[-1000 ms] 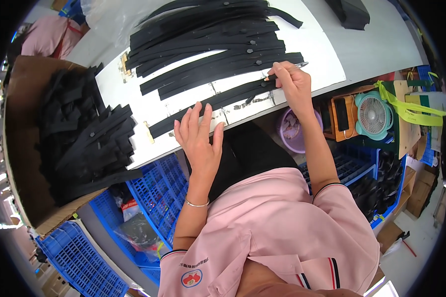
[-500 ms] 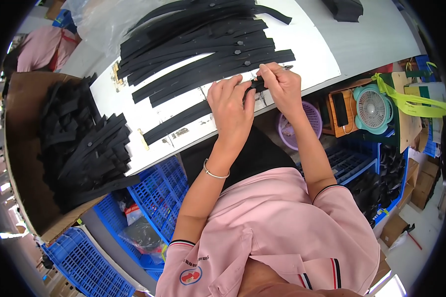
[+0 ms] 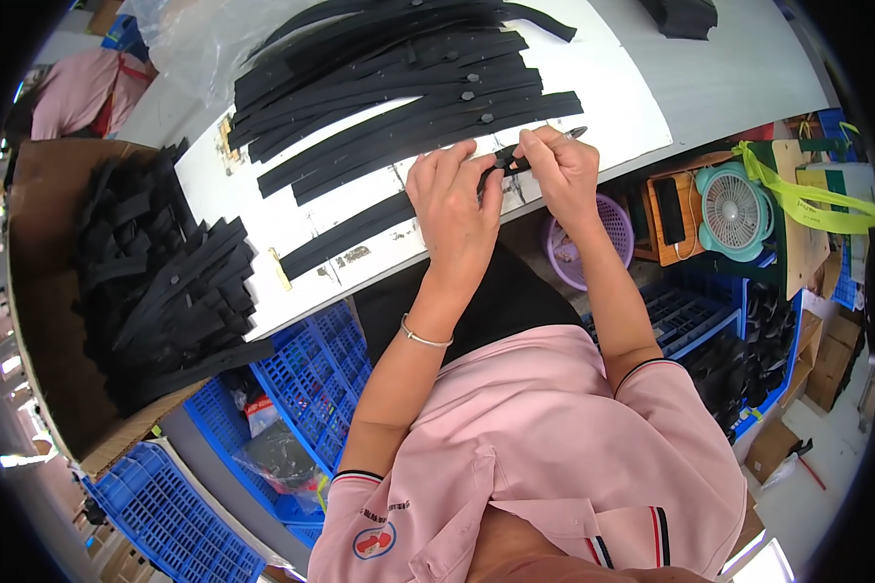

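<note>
A long black fabric strip (image 3: 350, 236) lies along the near edge of the white board (image 3: 642, 131). My left hand (image 3: 452, 199) is closed on the strip's right part, thumb and fingers pressing it. A small dark round piece (image 3: 499, 163) sits on the strip just past those fingertips. Right beside it, my right hand (image 3: 566, 175) is closed in a pinch at the strip's end. From its curled fingers sticks out a slim, dark, pen-like tool (image 3: 577, 132); its other end is hidden. Beyond both hands, several black strips (image 3: 379, 87) lie in overlapping rows, some with round pieces on them.
At left stands a cardboard box (image 3: 44, 291) heaped with black strips. Blue crates (image 3: 175, 505) are below the table. To the right are a purple basket (image 3: 593, 277), a teal fan (image 3: 734, 212) and a phone (image 3: 669, 211). Another person (image 3: 87, 92) bends at far left.
My right hand has shifted slightly right and nearer to me, away from my left fingertips. The round piece on the strip now shows between the hands. My left hand stays nearly in place.
</note>
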The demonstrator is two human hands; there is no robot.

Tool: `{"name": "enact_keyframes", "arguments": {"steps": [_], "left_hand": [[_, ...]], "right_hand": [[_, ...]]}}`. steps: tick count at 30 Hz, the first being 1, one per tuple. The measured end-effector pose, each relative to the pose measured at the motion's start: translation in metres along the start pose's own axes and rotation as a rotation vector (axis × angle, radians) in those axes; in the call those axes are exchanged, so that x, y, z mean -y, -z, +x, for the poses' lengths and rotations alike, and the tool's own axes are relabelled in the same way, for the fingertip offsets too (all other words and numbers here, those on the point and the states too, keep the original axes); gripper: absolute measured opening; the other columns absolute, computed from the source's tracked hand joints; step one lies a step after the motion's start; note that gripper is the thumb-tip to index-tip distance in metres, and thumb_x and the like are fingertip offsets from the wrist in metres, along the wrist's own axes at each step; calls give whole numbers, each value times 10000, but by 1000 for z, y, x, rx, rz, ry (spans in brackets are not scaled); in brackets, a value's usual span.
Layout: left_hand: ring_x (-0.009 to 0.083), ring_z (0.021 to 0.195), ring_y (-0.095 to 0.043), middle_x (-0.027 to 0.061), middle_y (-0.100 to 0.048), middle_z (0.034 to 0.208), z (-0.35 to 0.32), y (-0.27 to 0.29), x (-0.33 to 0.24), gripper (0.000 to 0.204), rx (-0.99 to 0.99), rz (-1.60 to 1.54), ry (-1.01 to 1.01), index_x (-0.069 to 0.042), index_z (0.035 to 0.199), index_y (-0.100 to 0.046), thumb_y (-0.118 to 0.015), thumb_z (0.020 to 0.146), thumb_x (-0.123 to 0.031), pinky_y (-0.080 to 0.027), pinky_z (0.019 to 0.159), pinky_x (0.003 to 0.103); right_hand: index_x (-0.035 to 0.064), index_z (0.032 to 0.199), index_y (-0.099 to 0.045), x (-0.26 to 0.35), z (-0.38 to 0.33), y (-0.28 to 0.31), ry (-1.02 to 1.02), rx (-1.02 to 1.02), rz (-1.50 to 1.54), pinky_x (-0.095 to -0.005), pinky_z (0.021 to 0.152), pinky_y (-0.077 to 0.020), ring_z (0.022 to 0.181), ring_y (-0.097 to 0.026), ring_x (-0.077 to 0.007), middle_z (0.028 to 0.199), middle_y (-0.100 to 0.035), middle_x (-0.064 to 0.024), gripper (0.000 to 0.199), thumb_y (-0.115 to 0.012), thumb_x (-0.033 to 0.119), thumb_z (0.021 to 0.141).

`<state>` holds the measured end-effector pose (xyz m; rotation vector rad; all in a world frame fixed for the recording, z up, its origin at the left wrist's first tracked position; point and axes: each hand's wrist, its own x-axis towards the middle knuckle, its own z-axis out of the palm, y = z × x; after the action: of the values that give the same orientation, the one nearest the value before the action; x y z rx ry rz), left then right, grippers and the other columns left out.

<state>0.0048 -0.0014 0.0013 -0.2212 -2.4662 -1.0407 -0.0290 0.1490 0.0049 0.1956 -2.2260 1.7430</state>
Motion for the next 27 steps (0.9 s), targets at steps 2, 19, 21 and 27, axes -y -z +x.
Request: {"name": "enact_keyframes", "arguments": {"steps": [2, 19, 21, 27], "left_hand": [[297, 1154, -587, 62, -713, 1160, 1, -1, 0, 177, -8, 1, -12, -59, 988, -765, -810, 822, -101, -396, 1052, 428], [421, 1546, -219, 211, -302, 1642, 19, 14, 5, 784, 136, 91, 15, -108, 1521, -485, -843, 826, -157, -113, 1220, 651], [438, 1551, -196, 218, -280, 1656, 38, 11, 18, 798, 125, 117, 7, -110, 1539, -463, -835, 836, -169, -98, 1206, 681], [490, 1574, -75, 315, -189, 1670, 107, -15, 81, 759, 182, 185, 8, -66, 1587, -381, -698, 974, -383, 6, 1159, 767]], "right_hand": [[-56, 852, -717, -1, 0, 1, 11, 39, -6, -267, 514, -431, 548, -557, -84, 671, -686, -78, 185, -687, 82, 972], [-36, 785, -683, 4, 0, 5, 37, 100, -83, -287, 540, -437, 551, -563, -113, 634, -636, -63, 213, -656, 65, 971], [-37, 799, -697, 3, -3, 5, -30, 39, -5, -243, 561, -438, 592, -547, -55, 664, -654, -17, 228, -636, 54, 999], [-41, 815, -720, -1, -5, 2, -23, 25, -37, -237, 530, -370, 561, -465, -36, 636, -604, 2, 227, -640, 54, 1005]]}}
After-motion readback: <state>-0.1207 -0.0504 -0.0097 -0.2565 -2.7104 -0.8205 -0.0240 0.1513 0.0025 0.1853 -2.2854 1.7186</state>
